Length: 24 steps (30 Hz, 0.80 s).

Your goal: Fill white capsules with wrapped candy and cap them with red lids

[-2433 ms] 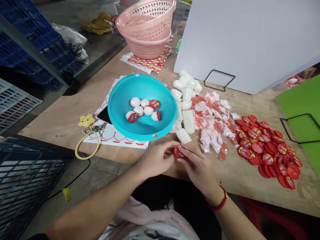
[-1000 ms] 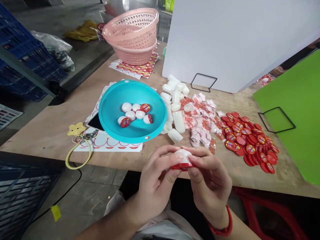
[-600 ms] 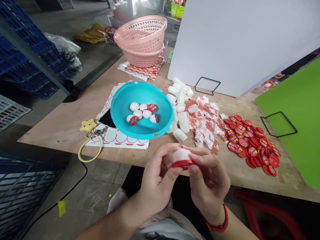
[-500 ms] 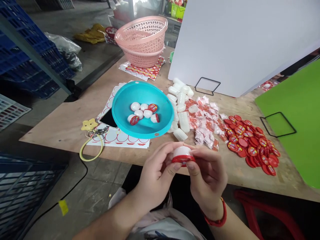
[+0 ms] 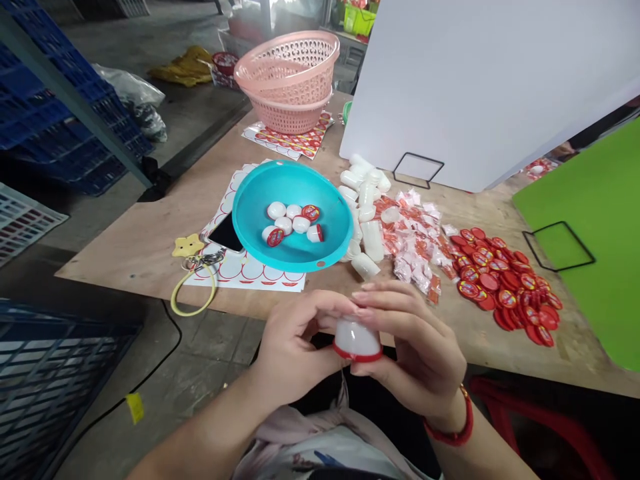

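I have both hands on one thing: a small white cup (image 5: 357, 339) with a red rim at its bottom end. It is held up in the air on the near side of the blue bowl (image 5: 250, 207), a little to the right of the bowl's middle. The left hand (image 5: 297, 343) grips it from the left, and the right hand (image 5: 423, 343) grips it from the right. The fingertips meet up at the top of the cup. The right thumb is down at the red rim. I can't see all of the left thumb, because the cup hides its tip.

Inside the bowl I count seven little white pots (image 5: 301, 224) with red ends, and some of them lie on their sides. Just right of the bowl is a heap of white tubs (image 5: 371, 240). Next, going right from the bowl, come pink and red packets (image 5: 415, 230), and then a big pile of red lids (image 5: 505, 287).

Under the bowl are paper sheets (image 5: 250, 270) with red rings on them. A phone (image 5: 226, 235) pokes out on the bowl's left. Further left of the bowl, I see a yellow star (image 5: 187, 246) and a yellow loop (image 5: 175, 297). Behind the bowl stand two pink baskets (image 5: 287, 87), one inside the other, and the top one leans.
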### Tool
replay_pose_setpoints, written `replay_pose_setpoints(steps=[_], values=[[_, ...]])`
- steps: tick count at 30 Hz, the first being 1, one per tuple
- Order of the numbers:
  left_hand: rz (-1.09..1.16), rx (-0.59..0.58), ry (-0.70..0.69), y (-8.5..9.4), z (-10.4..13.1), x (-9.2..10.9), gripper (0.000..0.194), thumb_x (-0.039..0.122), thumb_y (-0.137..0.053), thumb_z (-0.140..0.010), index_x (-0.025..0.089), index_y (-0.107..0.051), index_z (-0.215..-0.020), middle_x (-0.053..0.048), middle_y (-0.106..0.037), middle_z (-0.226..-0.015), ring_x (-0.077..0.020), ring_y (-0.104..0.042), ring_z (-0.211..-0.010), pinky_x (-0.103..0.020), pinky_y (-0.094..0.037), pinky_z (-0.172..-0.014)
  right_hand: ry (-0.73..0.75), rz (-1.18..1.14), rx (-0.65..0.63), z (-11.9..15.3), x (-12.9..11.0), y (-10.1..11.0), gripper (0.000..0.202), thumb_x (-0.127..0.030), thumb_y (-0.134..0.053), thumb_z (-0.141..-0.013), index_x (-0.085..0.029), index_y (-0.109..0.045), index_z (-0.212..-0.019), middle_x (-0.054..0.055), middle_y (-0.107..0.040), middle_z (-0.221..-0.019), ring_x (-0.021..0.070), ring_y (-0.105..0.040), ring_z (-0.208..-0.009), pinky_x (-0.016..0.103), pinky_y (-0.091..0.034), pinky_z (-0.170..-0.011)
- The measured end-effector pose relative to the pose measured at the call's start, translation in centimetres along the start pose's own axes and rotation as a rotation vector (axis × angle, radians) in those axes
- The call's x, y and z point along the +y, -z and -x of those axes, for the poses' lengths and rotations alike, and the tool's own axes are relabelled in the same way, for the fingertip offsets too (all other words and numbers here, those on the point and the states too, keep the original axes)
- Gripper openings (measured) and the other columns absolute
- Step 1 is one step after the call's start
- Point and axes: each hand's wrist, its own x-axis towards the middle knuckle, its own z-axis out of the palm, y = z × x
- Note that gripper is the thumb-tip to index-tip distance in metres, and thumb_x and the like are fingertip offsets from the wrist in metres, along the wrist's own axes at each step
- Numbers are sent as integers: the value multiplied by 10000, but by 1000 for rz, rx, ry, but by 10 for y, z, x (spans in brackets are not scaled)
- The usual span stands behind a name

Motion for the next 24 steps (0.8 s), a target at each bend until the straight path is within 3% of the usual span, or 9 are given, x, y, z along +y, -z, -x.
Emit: replay_pose_setpoints(steps=[6, 11, 14, 17, 20, 22, 24], values=[[-35, 32, -76, 0, 3, 0, 392, 22, -818, -707, 237, -726, -1022, -23, -787, -919, -167, -760, -783, -229, -629, -713, -6, -37, 58, 0, -4, -4, 406, -329, -820, -833, -260, -700, -1214, 78, -773, -1025, 264, -739, -944, 443, -621, -832], [-132, -8, -145, 5, 5, -1, 360, 82, -831, -727, 238, -715, -1030, -30, -776, -889, -158, -734, -748, -224, -606, -678, 42, -46, 117, 2, -6, -8, 430, -281, -847, -800, -240, -703, -1203, 74, -778, -983, 251, -746, -898, 417, -624, -816], [-196, -23, -108, 6, 1, -2, 314, 140, -813, -767, 233, -686, -1038, -36, -763, -903, -167, -733, -776, -242, -606, -686, -54, -93, 129, 3, -4, -12, 386, -277, -837, -814, -246, -707, -1176, 76, -762, -1007, 249, -732, -950, 412, -614, -837], [-356, -42, -42, 8, -17, 0, 284, 219, -810, -789, 235, -664, -1032, -44, -744, -996, -194, -728, -895, -284, -602, -769, -129, -63, 118, 3, 6, -12, 349, -259, -781, -864, -243, -685, -1199, 89, -730, -1113, 240, -704, -1035, 395, -599, -876], [-655, 5, -57, 19, -52, 4, 259, 317, -771, -835, 242, -665, -1060, -51, -720, -1069, -219, -704, -959, -339, -578, -850, -148, 181, 178, 8, 30, 7, 366, -251, -747, -878, -234, -652, -1231, 95, -686, -1203, 244, -651, -1141, 426, -534, -1001], [-951, 6, -71, 34, -79, 4, 285, 390, -765, -832, 232, -678, -1053, -82, -701, -1120, -273, -683, -1019, -401, -556, -906, -211, 437, 308, 20, 57, 37, 307, -294, -689, -911, -226, -652, -1208, 99, -679, -1188, 259, -624, -1158, 468, -486, -1049], [-1258, -58, -13, 53, -104, 2, 292, 404, -721, -858, 212, -690, -1075, -128, -684, -1159, -344, -657, -1088, -493, -511, -981, -379, 756, 422, 39, 88, 79, 321, -367, -609, -941, -197, -654, -1209, 132, -669, -1185, 297, -599, -1162, 521, -450, -1062]])
